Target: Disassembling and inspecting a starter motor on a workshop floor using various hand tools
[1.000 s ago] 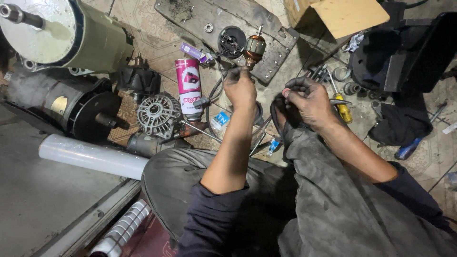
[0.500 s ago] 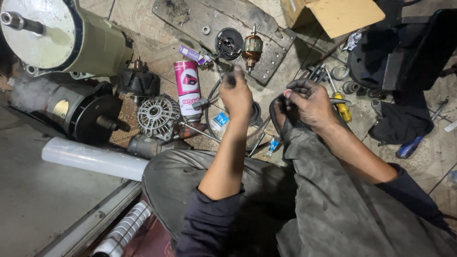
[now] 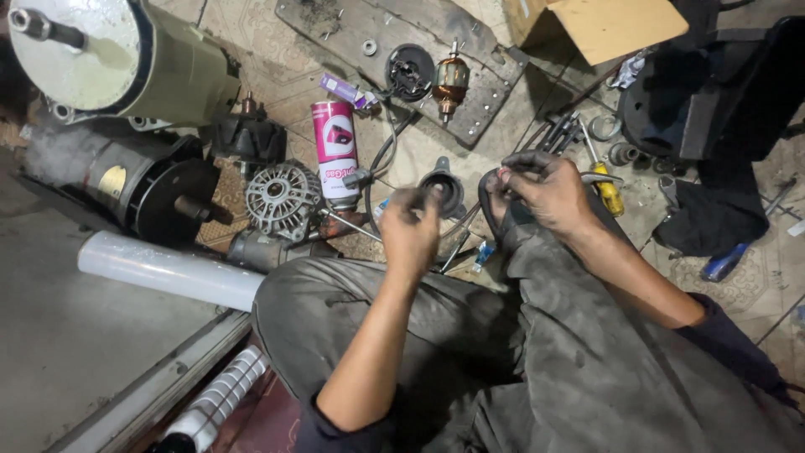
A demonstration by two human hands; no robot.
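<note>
Two hands at work in the head view just below the pink spray can point(image 3: 337, 149): left hand point(image 3: 409, 231) pinching something too small to tell, right hand point(image 3: 541, 191) pinched on the black cable loop point(image 3: 486, 200), best kept taut, fingertips close.

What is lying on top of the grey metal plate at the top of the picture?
On the grey metal plate lie a copper-wound armature, a black round part and a small washer. The cardboard box hides the plate's right corner.
</note>
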